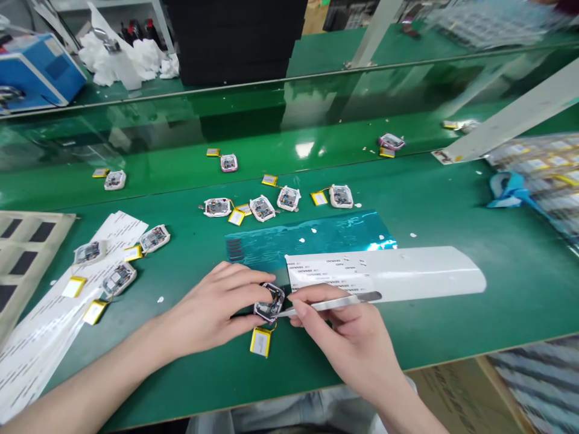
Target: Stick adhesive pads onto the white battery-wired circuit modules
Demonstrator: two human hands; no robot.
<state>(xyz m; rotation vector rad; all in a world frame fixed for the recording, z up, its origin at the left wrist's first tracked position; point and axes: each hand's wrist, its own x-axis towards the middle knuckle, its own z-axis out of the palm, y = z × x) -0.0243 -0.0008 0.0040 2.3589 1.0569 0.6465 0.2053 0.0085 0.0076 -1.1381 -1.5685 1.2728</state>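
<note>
At the front of the green bench [429, 328]: one small pink-rimmed case [270, 307] sat between the two hands, open side up; its yellow-edged pack [260, 342] lay outside it, towards the wearer, joined by thin wires [274, 326].
Left hand [221, 304]: curved narrowly round the case, touching it — thumb on the near side, fingers reaching over from the far side.
Right hand [348, 331]: pinched metal tweezers [335, 304], the tip at the near right corner of the case; whether the points gripped anything was too fine to tell.
Done so far: the held case was uncovered and wired to its pack; work on it looked part-way.
Left over: its pack lay outside; the row of other cases [262, 208] beyond the blue-green film [307, 238] also lay uncovered, packs out — untouched by either hand.
White strip [407, 274]: just beyond the right hand; print covered its left end, while the right stretch looked plain.
</note>
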